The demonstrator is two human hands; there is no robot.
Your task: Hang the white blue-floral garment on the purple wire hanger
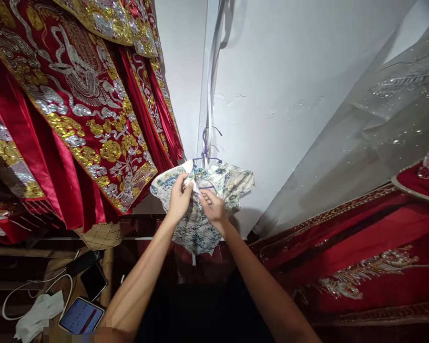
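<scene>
A white shirt with a blue and green floral print (193,233) hangs on a thin purple hanger (205,155) in front of a white wall. My left hand (180,196) pinches the shirt's front edge just below the collar. Close beside it, my right hand (212,207) has its fingers closed at the same edge, near a small white piece of the cloth. Whatever lies between the right fingertips is too small to make out. The hanger's lower bar shows through the neck opening.
Red garments with gold and silver embroidery (110,150) hang at the left. Another red beaded garment (372,271) is at the right, below a sheer sparkling cloth (396,128). Lower left, a lit phone (81,315), a dark phone (93,282) and a white cable lie on a wooden seat.
</scene>
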